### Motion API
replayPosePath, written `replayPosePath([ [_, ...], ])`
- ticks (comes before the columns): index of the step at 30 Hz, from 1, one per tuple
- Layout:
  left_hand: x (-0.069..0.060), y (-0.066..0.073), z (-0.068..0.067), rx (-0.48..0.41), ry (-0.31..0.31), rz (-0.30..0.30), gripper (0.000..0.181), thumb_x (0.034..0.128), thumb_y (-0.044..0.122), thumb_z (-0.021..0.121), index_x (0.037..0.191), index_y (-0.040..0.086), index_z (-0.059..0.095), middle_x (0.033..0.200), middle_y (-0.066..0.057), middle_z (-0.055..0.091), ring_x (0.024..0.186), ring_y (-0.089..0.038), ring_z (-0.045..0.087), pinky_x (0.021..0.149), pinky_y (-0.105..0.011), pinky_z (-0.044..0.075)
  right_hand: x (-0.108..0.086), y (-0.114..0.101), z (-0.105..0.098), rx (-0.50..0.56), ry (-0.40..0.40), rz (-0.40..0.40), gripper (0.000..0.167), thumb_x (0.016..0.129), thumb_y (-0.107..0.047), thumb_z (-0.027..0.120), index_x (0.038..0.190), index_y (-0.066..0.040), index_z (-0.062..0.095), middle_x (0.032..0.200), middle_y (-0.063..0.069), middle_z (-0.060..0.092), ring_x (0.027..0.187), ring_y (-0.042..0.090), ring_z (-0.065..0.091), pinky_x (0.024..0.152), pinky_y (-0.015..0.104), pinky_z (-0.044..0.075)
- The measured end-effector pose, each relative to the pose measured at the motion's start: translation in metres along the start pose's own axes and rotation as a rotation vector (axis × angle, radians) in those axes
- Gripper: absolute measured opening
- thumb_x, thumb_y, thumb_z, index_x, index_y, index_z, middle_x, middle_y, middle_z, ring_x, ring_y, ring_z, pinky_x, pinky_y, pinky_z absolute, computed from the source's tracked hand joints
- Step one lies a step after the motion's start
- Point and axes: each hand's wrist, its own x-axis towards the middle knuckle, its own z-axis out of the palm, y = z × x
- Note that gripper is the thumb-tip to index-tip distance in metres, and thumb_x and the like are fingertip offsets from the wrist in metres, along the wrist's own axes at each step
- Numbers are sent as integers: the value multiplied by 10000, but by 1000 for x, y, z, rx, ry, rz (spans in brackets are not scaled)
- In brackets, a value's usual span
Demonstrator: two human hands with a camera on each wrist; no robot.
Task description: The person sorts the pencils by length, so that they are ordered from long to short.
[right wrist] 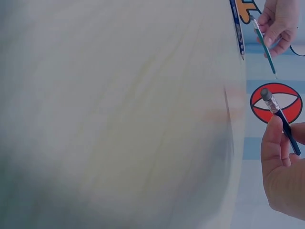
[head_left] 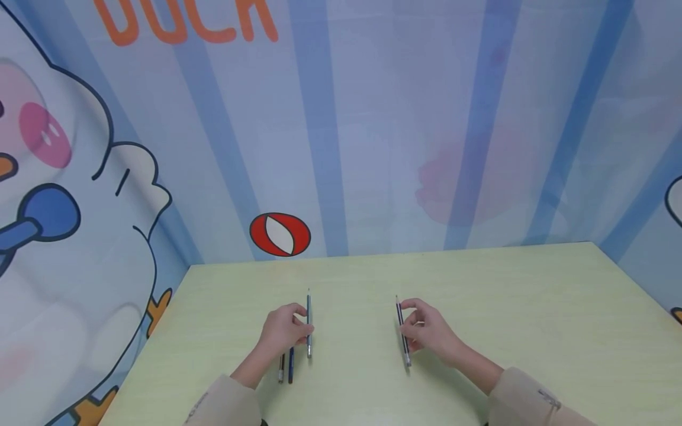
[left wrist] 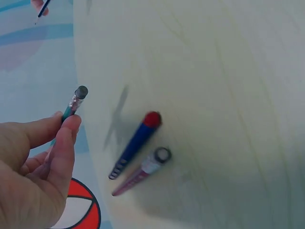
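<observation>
My left hand point(head_left: 281, 329) pinches a teal pencil point(head_left: 309, 307) between thumb and fingers, its grey eraser end toward me. Over to the right, my right hand point(head_left: 433, 331) pinches a dark pencil point(head_left: 401, 319) with a silver ferrule and grey eraser point(right wrist: 266, 94). Both pencils are held above the table, points facing away. Beneath the left hand, two more pencils lie side by side: a blue pencil point(left wrist: 136, 142) with a red end and a reddish pencil point(left wrist: 138, 177) with a silver ferrule. In the head view the left hand partly covers this pair.
The pale yellow-green table point(head_left: 495, 307) ends at a blue-striped backdrop point(head_left: 373, 130) along its far side. A red and white ball point(head_left: 279, 235) and a large white cartoon duck point(head_left: 80, 284) are printed on the backdrop.
</observation>
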Motion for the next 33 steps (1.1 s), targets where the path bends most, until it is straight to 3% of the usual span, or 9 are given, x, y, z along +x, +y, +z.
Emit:
replayPosePath([
  [8, -3, -15, -1, 75, 16, -14, 320, 756, 69, 647, 1043, -50, 573, 686, -45, 604, 503, -71, 557, 479, -206, 466, 1, 3, -1, 5, 2, 7, 398, 822, 21, 505, 1195, 44, 369, 729, 34, 478, 547, 139, 505, 522, 292, 500],
  [13, -6, -22, 2, 121, 17, 15, 345, 744, 61, 639, 1056, -68, 571, 591, -12, 590, 460, -69, 531, 432, -195, 427, 1, 5, -2, 4, 7, 11, 393, 823, 19, 507, 1193, 36, 376, 726, 34, 478, 551, 143, 508, 523, 292, 502],
  [29, -8, -20, 15, 248, 50, 48, 326, 702, 39, 647, 1007, -52, 579, 547, -10, 543, 427, -76, 518, 398, -168, 402, 0, 5, -3, -5, 8, 12, 399, 821, 21, 506, 1197, 38, 374, 726, 37, 485, 548, 143, 511, 522, 297, 506],
  [33, -8, -20, 17, 280, 62, 62, 412, 706, 24, 636, 1100, -60, 547, 525, -6, 530, 402, -69, 495, 388, -164, 402, 0, 6, -5, 1, -1, -18, 371, 817, 9, 514, 1166, 28, 390, 719, 31, 492, 536, 134, 519, 517, 302, 511],
])
